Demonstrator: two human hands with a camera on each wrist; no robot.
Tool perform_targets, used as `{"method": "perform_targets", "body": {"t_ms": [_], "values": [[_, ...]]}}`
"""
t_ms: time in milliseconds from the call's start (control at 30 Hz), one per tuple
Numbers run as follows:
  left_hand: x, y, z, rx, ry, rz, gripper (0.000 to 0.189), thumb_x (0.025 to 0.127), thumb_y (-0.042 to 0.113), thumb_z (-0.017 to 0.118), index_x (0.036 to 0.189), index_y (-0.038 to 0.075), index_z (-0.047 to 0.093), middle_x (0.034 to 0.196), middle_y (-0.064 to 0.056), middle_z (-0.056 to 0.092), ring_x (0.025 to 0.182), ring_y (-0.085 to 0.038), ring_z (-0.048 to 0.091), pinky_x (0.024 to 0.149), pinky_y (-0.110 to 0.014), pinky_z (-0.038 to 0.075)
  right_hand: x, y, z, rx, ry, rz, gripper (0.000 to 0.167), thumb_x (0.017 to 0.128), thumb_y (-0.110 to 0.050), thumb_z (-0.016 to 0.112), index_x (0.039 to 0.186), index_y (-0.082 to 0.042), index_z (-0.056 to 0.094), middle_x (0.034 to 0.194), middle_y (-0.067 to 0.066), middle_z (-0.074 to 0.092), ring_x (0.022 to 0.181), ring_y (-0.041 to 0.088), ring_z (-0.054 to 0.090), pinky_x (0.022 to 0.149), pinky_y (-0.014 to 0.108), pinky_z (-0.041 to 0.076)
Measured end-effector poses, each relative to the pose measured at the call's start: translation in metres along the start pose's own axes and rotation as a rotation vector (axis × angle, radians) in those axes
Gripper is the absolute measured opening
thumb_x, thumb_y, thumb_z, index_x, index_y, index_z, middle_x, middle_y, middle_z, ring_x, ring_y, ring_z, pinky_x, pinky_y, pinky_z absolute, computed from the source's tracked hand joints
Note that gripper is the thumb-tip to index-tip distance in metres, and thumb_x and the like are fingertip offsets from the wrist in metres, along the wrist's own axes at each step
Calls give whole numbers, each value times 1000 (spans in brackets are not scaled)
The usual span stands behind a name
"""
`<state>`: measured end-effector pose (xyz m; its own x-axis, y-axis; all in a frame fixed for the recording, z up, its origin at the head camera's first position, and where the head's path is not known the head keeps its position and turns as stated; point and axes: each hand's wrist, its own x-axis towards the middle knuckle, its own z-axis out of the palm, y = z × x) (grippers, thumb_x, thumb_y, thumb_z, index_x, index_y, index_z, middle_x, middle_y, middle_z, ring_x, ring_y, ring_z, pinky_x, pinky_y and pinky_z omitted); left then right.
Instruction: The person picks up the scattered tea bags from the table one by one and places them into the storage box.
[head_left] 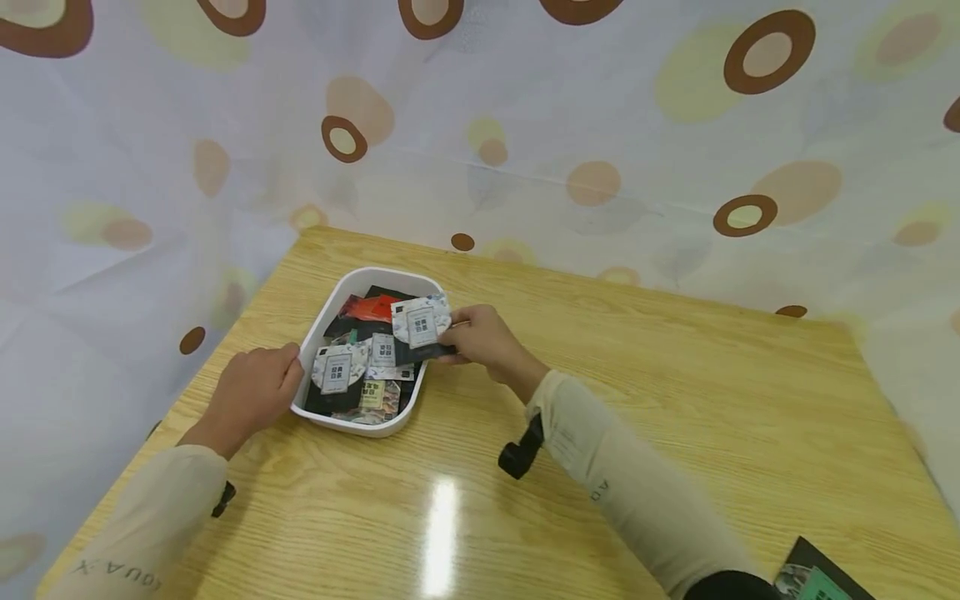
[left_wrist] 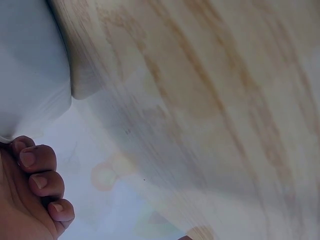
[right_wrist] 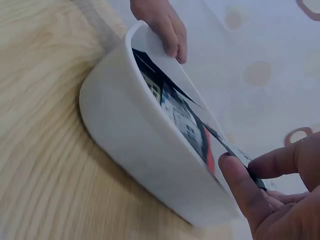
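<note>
A white plastic bin [head_left: 386, 431] with rounded corners stands on the table, filled with several flat packets in black, white, red and yellow. At the bin's left rim my left hand [head_left: 258, 387] grips the edge, its fingers curled beneath the rim in the left wrist view. Between thumb and fingers my right hand [head_left: 483, 337] pinches a black-and-white tea packet [head_left: 420, 323] by its right end. That packet lies over the bin's right rim, above the other packets. A similar black-and-white packet [head_left: 337, 371] rests at the bin's front left.
The wooden table [head_left: 637, 400] extends to the right of the bin. A black and green packet [head_left: 817, 579] lies at the front right, partly out of frame. Behind the table hangs a white cloth [head_left: 525, 108] with brown rings and pale spots.
</note>
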<state>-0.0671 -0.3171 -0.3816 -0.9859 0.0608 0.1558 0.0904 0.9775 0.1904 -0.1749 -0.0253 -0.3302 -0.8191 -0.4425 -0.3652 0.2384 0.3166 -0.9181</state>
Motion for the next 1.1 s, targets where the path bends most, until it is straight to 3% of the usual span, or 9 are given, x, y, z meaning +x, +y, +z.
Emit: {"method": "perform_targets", "body": {"t_ms": [200,333,467,600,800,967,1100], "values": [[-1,1,-1,-10,15,9,29,100,15,38,74,8,47,57,-3,44,54,-18,39,52,-30,28,18,-6,32,41,51,10,52,96,3,50,147,7,40,147,27,46,88,20,70,82,26,59],[0,3,-1,-16,15,17,29,101,15,38,73,8,46,57,-3,43,53,-18,38,52,-30,28,13,-4,31,6,88,-30,59,93,2,51,150,5,35,148,25,48,115,27,65,97,37,53],[0,5,-4,-13,24,26,29,100,14,38,73,8,46,56,-3,43,53,-18,38,51,-30,28,-6,-5,14,-73,98,-91,64,94,-1,53,154,2,30,153,23,44,142,33,46,111,43,45],[-4,6,-6,-11,31,25,29,100,14,38,73,7,46,56,-4,43,52,-18,38,51,-29,28,-40,-1,-26,-203,70,-148,58,96,-4,55,151,0,36,152,21,44,141,34,46,111,43,44],[-9,7,-4,-13,70,34,29,98,12,40,70,9,43,55,-2,40,51,-18,36,51,-29,27,-113,27,-119,-486,91,-217,41,101,-11,54,140,1,51,139,24,56,123,38,60,97,47,53],[-5,8,-7,-5,74,58,28,98,12,40,70,9,43,55,-3,40,51,-18,37,51,-31,28,-170,79,-185,-662,15,-52,44,102,-20,55,135,10,52,125,26,63,106,32,67,84,41,57],[-2,5,-13,14,40,36,26,98,14,39,74,8,46,57,-4,44,52,-20,40,52,-32,29,-197,120,-210,-764,-24,106,50,99,-26,59,129,14,54,114,23,66,98,30,68,77,42,57]]}}
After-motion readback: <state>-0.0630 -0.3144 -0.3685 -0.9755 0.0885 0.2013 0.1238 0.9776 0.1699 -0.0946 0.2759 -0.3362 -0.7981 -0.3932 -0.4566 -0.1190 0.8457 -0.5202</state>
